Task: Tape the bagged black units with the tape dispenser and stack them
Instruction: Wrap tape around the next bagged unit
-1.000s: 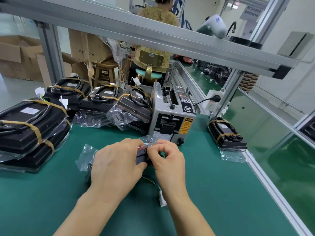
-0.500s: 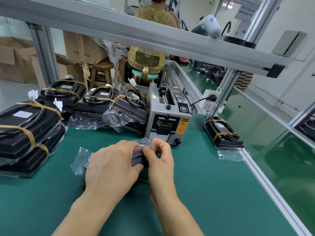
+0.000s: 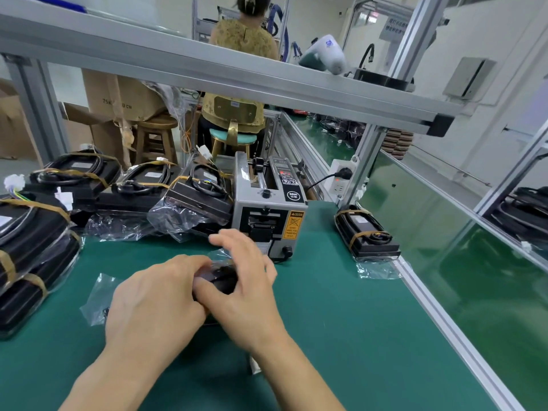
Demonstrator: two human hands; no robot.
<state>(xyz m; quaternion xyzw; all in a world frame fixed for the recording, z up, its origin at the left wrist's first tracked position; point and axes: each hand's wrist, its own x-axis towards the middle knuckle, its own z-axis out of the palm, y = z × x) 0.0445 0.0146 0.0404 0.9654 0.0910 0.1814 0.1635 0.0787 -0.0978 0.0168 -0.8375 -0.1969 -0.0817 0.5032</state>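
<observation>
A bagged black unit [image 3: 219, 278] lies on the green mat [image 3: 341, 321] in front of me, mostly hidden under both hands. My left hand [image 3: 154, 304] grips its left side, fingers curled over the top. My right hand [image 3: 246, 280] is blurred, its fingers spread and lifted above the unit's right end while the thumb touches the unit. The grey tape dispenser [image 3: 268, 215] stands just behind the hands. Taped bagged units are stacked at the left [image 3: 29, 253], and one taped unit [image 3: 366, 232] lies right of the dispenser.
More bagged units [image 3: 142, 188] with coiled cables crowd the back left. An aluminium frame beam [image 3: 237, 81] crosses overhead. A metal rail [image 3: 444, 315] edges the mat on the right. A power strip [image 3: 341, 180] sits behind the dispenser. A person sits on a stool beyond.
My right hand has let go of its pinch at the unit's top and opened, fingers spreading and lifting towards the dispenser. The left hand keeps hold of the unit.
</observation>
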